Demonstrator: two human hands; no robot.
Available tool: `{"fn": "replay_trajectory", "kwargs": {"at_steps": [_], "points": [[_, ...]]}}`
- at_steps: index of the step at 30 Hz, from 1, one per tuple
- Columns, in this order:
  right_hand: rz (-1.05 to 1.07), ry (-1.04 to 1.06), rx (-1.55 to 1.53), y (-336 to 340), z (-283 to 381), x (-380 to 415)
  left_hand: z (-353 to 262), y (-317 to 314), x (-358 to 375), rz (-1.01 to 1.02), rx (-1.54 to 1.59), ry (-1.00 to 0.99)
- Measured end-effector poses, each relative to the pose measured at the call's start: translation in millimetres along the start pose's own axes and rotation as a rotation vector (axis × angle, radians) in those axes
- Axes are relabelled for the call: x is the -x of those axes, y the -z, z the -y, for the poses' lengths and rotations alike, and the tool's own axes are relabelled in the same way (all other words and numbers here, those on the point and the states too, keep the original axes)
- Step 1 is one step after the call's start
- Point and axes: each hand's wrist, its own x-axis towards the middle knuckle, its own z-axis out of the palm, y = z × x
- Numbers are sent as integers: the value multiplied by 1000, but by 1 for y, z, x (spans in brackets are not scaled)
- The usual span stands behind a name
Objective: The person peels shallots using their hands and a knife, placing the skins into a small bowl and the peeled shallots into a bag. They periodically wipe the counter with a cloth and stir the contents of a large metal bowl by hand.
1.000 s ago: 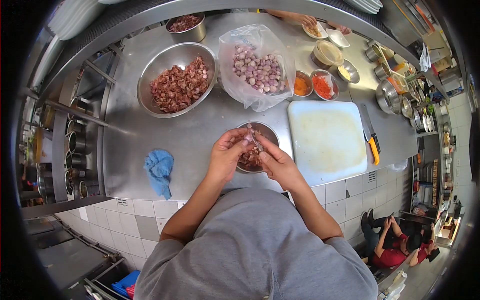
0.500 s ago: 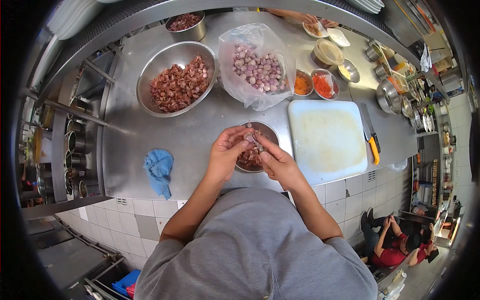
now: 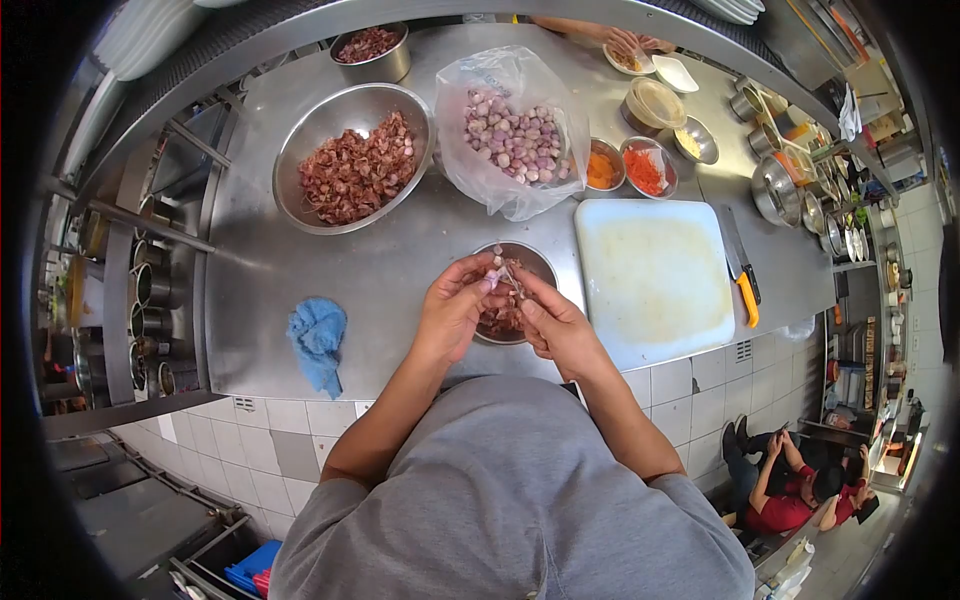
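Over a steel bowl [image 3: 543, 262] holding reddish-brown skins, my two hands meet. My left hand [image 3: 452, 308] is closed, pinching a pale purple shallot [image 3: 492, 281] between thumb and fingers. Another small pale bulb [image 3: 498, 250] shows at its fingertips. My right hand [image 3: 556, 318] is closed too, its thumb and index finger on a thin strip that looks like shallot skin [image 3: 514, 283], right beside the shallot. Ahead, a clear plastic bag [image 3: 460, 165] holds many purple shallots [image 3: 515, 135]. To its left, a large steel bowl [image 3: 290, 190] is heaped with reddish-brown skins [image 3: 360, 170].
A white cutting board [image 3: 655, 270] lies right, with a yellow-handled knife [image 3: 745, 285] beside it. A blue cloth [image 3: 318, 340] rests left. Small bowls hold orange pieces [image 3: 601, 171] and red pieces [image 3: 645, 172]. Another person's hands [image 3: 625, 42] work across the table; people in red [image 3: 785, 510] sit lower right.
The shallot has turned slightly between my left fingers and shows more of its pale purple side. Both hands stay in nearly the same place above the bowl.
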Motion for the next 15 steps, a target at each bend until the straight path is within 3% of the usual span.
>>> {"fn": "replay_trajectory", "kwargs": {"at_steps": [8,11,13,15], "points": [[-65,-14,-12,1,4,0,-3,6,-1,-39,128,73],[-57,-35,155,5,0,0,1,5,-2,-60,120,59],[-95,220,500,5,-10,-6,5,8,-2,-58,119,47],[-33,229,461,3,-8,-3,7,8,-2,-55,119,35]]}}
